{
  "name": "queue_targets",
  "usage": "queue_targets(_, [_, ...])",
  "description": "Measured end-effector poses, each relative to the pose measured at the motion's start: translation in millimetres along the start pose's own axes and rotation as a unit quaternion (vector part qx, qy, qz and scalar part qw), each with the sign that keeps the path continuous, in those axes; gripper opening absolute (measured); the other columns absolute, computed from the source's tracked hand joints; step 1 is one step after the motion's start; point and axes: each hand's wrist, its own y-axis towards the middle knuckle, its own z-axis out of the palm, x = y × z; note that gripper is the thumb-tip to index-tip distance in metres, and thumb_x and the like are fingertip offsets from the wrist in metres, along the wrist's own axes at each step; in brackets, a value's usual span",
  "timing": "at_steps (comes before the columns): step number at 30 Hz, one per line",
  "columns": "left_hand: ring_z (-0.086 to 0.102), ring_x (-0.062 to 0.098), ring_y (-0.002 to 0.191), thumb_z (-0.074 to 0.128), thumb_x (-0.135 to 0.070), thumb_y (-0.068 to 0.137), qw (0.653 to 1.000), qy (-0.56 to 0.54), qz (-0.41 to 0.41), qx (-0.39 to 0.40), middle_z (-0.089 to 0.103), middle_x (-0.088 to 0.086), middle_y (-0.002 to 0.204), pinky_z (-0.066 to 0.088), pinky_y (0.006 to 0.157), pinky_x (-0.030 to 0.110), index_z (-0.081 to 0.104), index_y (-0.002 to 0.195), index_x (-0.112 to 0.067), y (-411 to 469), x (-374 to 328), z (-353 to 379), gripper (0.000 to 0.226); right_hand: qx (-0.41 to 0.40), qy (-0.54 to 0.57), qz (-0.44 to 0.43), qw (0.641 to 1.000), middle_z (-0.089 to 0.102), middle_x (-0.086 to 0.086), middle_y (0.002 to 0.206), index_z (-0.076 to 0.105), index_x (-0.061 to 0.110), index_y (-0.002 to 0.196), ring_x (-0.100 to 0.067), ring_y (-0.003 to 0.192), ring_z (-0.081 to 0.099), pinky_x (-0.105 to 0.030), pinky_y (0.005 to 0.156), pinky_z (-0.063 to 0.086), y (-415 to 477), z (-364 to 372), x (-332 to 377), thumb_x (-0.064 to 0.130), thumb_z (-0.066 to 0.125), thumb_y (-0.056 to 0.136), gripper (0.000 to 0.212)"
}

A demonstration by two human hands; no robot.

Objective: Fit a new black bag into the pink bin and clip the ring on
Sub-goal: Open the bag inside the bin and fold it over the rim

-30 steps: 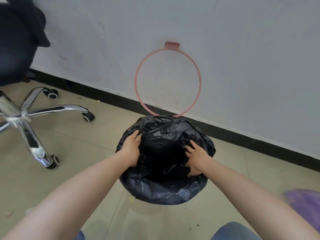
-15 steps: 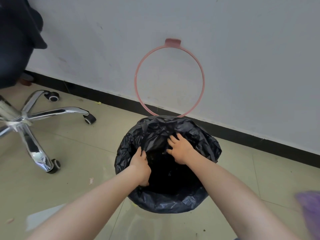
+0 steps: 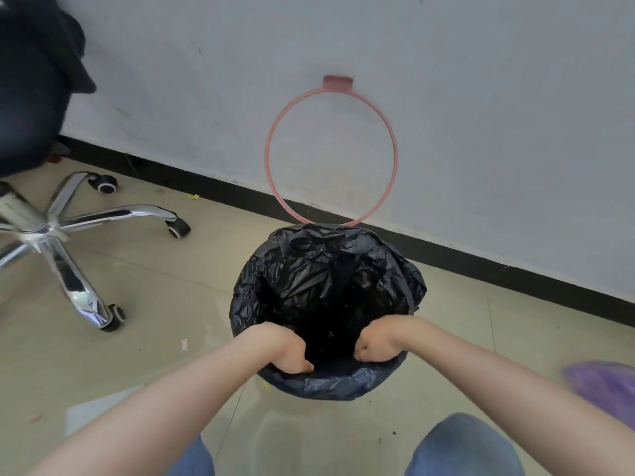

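A black bag [image 3: 323, 280] lines the bin on the floor by the wall and is folded over its rim, so the pink bin itself is hidden. The pink ring [image 3: 331, 151] stands raised behind the bin, leaning against the white wall, apart from the bag's rim. My left hand [image 3: 287, 352] grips the bag's edge at the near left of the rim, fingers curled over it. At the near right of the rim my right hand [image 3: 378, 343] grips the bag the same way.
An office chair with a chrome star base [image 3: 58, 231] and castors stands to the left. Something purple [image 3: 604, 389] lies at the right edge. A white sheet [image 3: 103, 413] lies on the tiled floor near left. My knees in jeans [image 3: 464, 448] are at the bottom.
Both hands have moved from inside the bag and its far rim to the near rim, where they now curl over the bag's edge. The view has tilted slightly.
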Motion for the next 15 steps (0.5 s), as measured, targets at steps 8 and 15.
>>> queue_targets(8, [0.055, 0.025, 0.112, 0.034, -0.039, 0.096, 0.963, -0.081, 0.036, -0.256, 0.064, 0.003, 0.120, 0.044, 0.093, 0.037, 0.061, 0.115, -0.019, -12, 27, -43, 0.039, -0.307, 0.184, 0.048, 0.932, 0.061, -0.002, 0.127, 0.060, 0.019, 0.117, -0.024, 0.116, 0.053, -0.037, 0.097, 0.044, -23, -30, -29, 0.027, 0.041, 0.093, 0.032])
queue_targets(15, [0.047, 0.030, 0.121, 0.039, -0.024, 0.094, 0.857, -0.184, -0.048, -0.478, 0.059, 0.008, 0.127, 0.045, 0.095, 0.043, 0.052, 0.128, -0.019, -13, 67, -100, 0.037, -0.489, 0.285, 0.129, 0.814, 0.061, -0.016, 0.098, 0.065, 0.009, 0.085, -0.031, 0.103, 0.055, -0.037, 0.078, 0.043, -28, -65, -81, 0.011, 0.042, 0.089, 0.023])
